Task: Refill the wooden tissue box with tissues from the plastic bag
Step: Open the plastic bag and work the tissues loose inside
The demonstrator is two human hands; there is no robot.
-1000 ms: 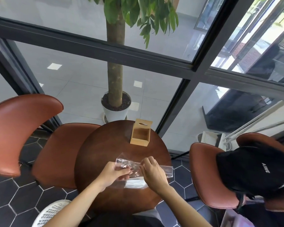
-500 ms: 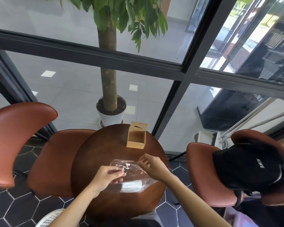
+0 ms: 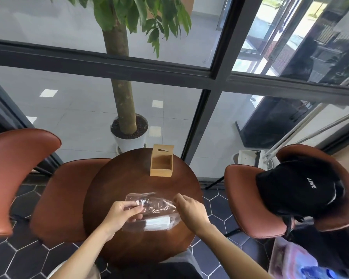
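A clear plastic bag [image 3: 159,206] lies on the near part of the round dark wooden table [image 3: 113,186], with a white stack of tissues [image 3: 157,223] inside it. My left hand [image 3: 123,213] pinches the bag's top edge on the left. My right hand [image 3: 191,210] pinches the same edge on the right. The wooden tissue box [image 3: 161,168] stands at the far side of the table, open and empty inside, its lid with a slot standing upright behind it.
Brown leather chairs stand left [image 3: 54,198] and right [image 3: 248,200] of the table; a black backpack [image 3: 296,188] sits on the right one. A potted tree [image 3: 129,133] and a glass wall lie beyond the table.
The camera view has tilted down and closer. My hands have drawn apart along the bag's top edge, spreading the bag wider.
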